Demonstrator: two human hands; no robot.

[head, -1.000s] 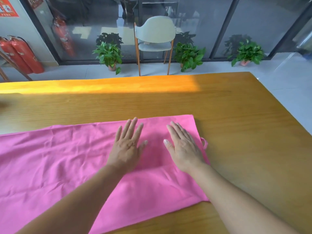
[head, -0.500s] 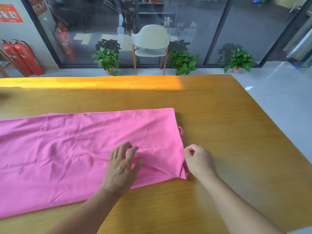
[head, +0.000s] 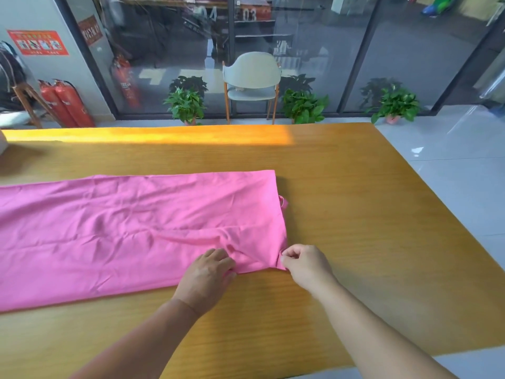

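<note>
From the head view, the pink cloth (head: 136, 228) lies spread lengthwise on the wooden bench (head: 355, 214). The left hand (head: 206, 276) curls its fingers into the cloth's near edge, bunching it. The right hand (head: 307, 265) has its fingers clamped on the near right corner.

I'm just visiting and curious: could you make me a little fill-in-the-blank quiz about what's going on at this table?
The cloth on the wooden table is ____ in colour.
The left hand grips its near edge, while the right hand pinches its near ____ corner.
Beyond the table, a pale chair stands between two potted ____.
Missing words: pink; right; plants.
</note>
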